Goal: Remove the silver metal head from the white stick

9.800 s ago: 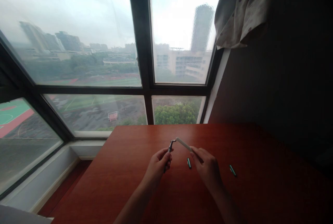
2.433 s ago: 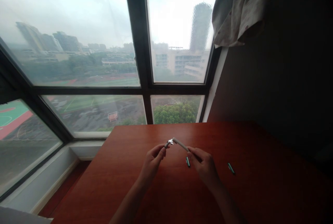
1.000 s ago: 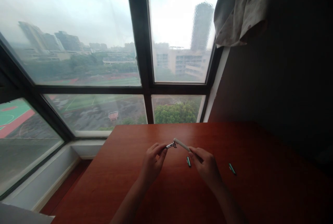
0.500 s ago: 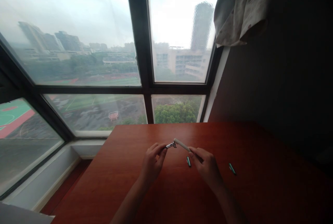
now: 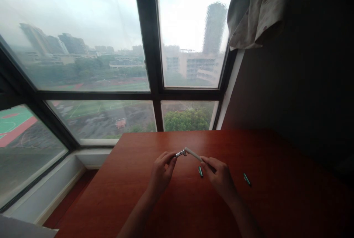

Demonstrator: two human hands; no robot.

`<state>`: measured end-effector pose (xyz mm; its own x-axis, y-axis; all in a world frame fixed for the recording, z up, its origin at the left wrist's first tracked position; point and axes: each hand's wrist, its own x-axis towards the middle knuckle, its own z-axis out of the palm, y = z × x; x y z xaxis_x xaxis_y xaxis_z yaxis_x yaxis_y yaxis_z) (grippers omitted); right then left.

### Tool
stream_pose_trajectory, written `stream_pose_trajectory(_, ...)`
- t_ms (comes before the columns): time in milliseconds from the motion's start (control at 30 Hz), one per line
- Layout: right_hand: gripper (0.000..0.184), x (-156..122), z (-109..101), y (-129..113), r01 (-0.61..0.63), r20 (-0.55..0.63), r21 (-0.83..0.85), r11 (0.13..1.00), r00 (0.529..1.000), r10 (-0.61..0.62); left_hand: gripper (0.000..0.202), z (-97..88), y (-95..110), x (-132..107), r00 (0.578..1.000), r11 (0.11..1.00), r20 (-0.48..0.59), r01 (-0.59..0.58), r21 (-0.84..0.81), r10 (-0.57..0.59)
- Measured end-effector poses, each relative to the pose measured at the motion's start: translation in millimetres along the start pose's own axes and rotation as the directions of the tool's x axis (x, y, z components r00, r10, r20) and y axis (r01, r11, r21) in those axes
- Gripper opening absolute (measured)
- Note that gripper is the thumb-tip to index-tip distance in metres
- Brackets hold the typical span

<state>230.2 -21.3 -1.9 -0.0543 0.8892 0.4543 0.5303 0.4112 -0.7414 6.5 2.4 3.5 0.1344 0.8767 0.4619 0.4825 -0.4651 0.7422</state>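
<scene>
Above the red-brown table [image 5: 276, 201] I hold two parts tip to tip. My right hand [image 5: 219, 177] is closed round a slim white tube [image 5: 193, 153] that points up and to the left. My left hand [image 5: 162, 171] pinches a small silver metal piece [image 5: 181, 153] whose end meets the tube's tip. On the table, just left of my right hand, lies a small green cylinder [image 5: 200, 171]. A second green cylinder [image 5: 247, 179] lies further right, apart from both hands.
A large window with dark frames [image 5: 151, 83] stands behind the table's far edge. A dark wall [image 5: 304, 83] runs along the right side. A pale cloth [image 5: 254, 9] hangs at the upper right. The floor [image 5: 80, 182] drops away left of the table.
Over ten seconds my left hand shifted from gripping a dark piece upright to pinching the silver piece level at the tube's tip. In the last second nothing has visibly moved.
</scene>
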Motion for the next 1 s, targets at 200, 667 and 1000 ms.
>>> stream_pose_trajectory(200,0.025,-0.5,-1.5,0.1,-0.017,0.016,0.001,1.000,1.000,0.017,0.021,-1.2,1.3,0.9,1.000,1.000,-0.004,0.012,-0.001,-0.012)
stream_pose_trajectory(667,0.024,0.5,0.5,-0.4,-0.015,0.012,0.011,1.000,1.000,0.014,0.020,1.6,-1.8,-1.2,1.000,0.999,0.025,0.007,-0.052,-0.006)
stream_pose_trajectory(1000,0.027,0.3,-0.9,0.2,-0.038,-0.009,0.051,0.998,0.999,0.039,0.020,2.9,-2.2,-0.4,1.000,0.999,0.019,0.006,-0.035,-0.005)
